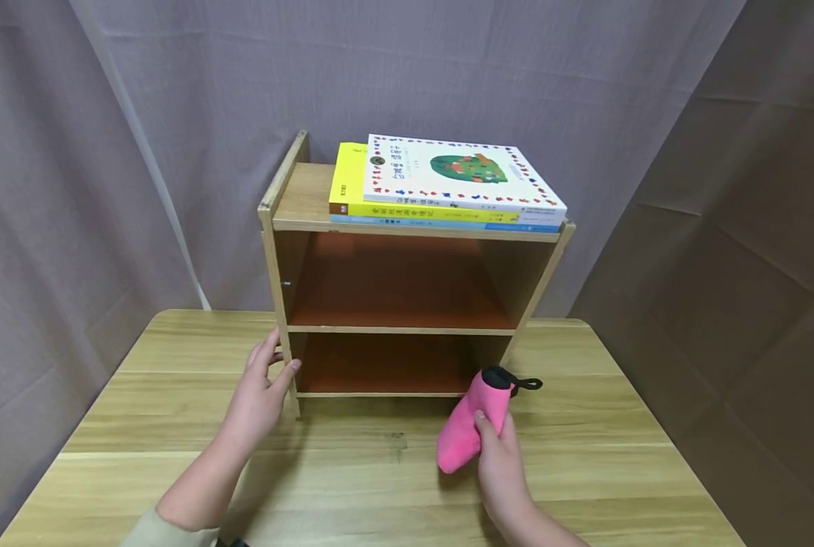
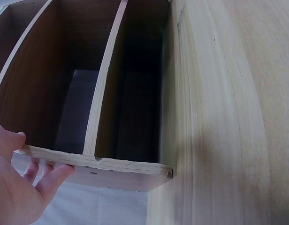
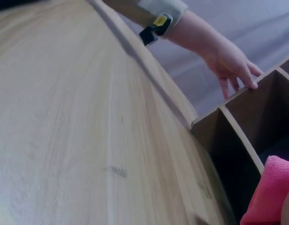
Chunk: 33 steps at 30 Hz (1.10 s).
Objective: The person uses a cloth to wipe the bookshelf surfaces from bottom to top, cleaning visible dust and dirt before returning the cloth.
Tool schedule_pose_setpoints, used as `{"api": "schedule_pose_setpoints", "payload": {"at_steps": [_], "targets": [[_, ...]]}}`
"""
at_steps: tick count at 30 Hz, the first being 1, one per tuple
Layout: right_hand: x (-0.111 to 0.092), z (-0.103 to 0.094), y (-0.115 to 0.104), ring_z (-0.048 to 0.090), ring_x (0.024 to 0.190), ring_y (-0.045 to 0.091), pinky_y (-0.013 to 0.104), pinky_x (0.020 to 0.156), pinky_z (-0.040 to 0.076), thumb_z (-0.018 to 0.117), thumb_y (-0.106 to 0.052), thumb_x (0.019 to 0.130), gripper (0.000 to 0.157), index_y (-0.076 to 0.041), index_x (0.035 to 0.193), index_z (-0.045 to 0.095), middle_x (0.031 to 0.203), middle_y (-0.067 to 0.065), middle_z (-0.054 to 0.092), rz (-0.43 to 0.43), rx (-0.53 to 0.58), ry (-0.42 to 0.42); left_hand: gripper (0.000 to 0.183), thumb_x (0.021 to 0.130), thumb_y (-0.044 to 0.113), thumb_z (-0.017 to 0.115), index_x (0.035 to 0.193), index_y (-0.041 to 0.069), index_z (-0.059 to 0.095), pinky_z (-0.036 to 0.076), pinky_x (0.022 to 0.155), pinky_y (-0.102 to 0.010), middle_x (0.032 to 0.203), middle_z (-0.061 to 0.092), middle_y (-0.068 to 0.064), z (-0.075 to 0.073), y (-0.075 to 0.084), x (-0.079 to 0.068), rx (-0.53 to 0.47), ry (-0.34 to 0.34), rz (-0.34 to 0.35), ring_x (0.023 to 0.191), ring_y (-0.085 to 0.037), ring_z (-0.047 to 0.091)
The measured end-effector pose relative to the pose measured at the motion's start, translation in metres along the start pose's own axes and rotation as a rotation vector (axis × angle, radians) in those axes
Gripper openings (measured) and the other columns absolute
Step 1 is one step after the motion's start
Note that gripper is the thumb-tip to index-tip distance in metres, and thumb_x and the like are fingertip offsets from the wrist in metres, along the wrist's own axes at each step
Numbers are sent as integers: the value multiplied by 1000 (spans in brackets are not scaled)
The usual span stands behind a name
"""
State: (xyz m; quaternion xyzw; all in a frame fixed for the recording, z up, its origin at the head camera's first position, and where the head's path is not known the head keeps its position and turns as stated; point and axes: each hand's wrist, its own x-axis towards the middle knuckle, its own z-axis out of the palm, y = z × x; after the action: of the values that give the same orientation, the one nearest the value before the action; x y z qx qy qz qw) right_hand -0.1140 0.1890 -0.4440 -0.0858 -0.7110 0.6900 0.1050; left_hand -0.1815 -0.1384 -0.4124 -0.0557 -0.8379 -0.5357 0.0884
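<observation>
A small wooden bookshelf (image 1: 407, 330) with side panels and brown-red inner boards stands upright on the table. At its left side panel, my left hand (image 1: 260, 395) grips the front edge, with the thumb on the front and the fingers around the outer face, as the left wrist view also shows. My right hand (image 1: 501, 463) holds a soft pink fleecy thing (image 1: 463, 434) with a black end and a black loop, in front of the shelf's lower right corner. The thumb lies across the pink fabric; its fuzzy surface shows at the corner of the right wrist view.
On the shelf's top board lies a stack of books (image 1: 448, 182): white, yellow and blue. Grey curtains (image 1: 175, 114) hang behind and beside the pale wooden table (image 1: 380, 486). A dark smudge (image 1: 397, 441) marks the tabletop. The left sleeve carries a wrist device (image 3: 156, 29).
</observation>
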Motion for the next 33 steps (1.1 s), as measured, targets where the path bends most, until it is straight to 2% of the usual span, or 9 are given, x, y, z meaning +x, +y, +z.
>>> {"api": "schedule_pose_setpoints", "payload": {"at_steps": [10,15,18,19,21,25,27,30,33], "targets": [[6,1,9,31,141,25,10,106,25,54,-4,100,42,-2,142,51,153,11,35,-245,-213,-36,66,103,20,55,160,22,20,49,96,-50,155,30,-10,0,-1,1,-5,-1,0,135,-33,40],[10,1,12,34,138,23,8,105,27,58,3,96,41,-4,136,59,152,9,38,-350,-253,-77,65,103,23,55,159,25,21,49,96,-51,156,29,-10,0,-3,0,-11,1,12,135,-33,40],[12,2,13,35,136,20,9,106,25,59,8,92,45,-10,134,62,150,3,41,-424,-301,-103,65,103,24,55,159,25,22,49,96,-51,156,29,-10,0,-3,0,-11,2,14,134,-34,40],[13,2,13,39,133,20,11,104,29,58,10,92,47,-12,133,62,150,2,40,-437,-325,-111,65,104,24,55,159,25,22,49,97,-51,156,29,-10,0,-3,0,-12,3,13,135,-34,39],[14,2,13,41,129,21,13,105,29,57,12,88,52,-14,134,62,151,1,39,-469,-394,-125,64,104,24,54,159,24,22,49,97,-52,156,30,-10,0,-2,0,-11,3,11,135,-33,40],[17,1,17,42,131,30,14,110,23,56,13,79,60,-9,134,60,152,6,39,-610,-568,-138,64,104,24,54,159,24,23,49,97,-51,155,30,-10,0,-1,0,-7,5,13,134,-33,40],[20,1,21,34,139,35,13,113,12,57,12,74,63,-7,134,60,151,10,40,-714,-657,-129,64,104,24,54,159,24,23,49,97,-52,155,31,-10,0,-1,0,-4,7,16,134,-33,40],[23,0,23,35,139,37,29,117,21,60,9,73,65,-12,135,61,150,10,42,-793,-771,-138,64,104,23,54,159,24,22,48,97,-52,155,30,-10,0,-2,0,-5,8,16,134,-33,40],[25,0,24,36,137,40,50,113,31,64,4,75,62,-15,133,62,148,12,44,-849,-876,-164,65,104,22,54,159,23,21,48,97,-53,155,30,-10,0,-1,-1,-6,6,12,134,-33,40]]}}
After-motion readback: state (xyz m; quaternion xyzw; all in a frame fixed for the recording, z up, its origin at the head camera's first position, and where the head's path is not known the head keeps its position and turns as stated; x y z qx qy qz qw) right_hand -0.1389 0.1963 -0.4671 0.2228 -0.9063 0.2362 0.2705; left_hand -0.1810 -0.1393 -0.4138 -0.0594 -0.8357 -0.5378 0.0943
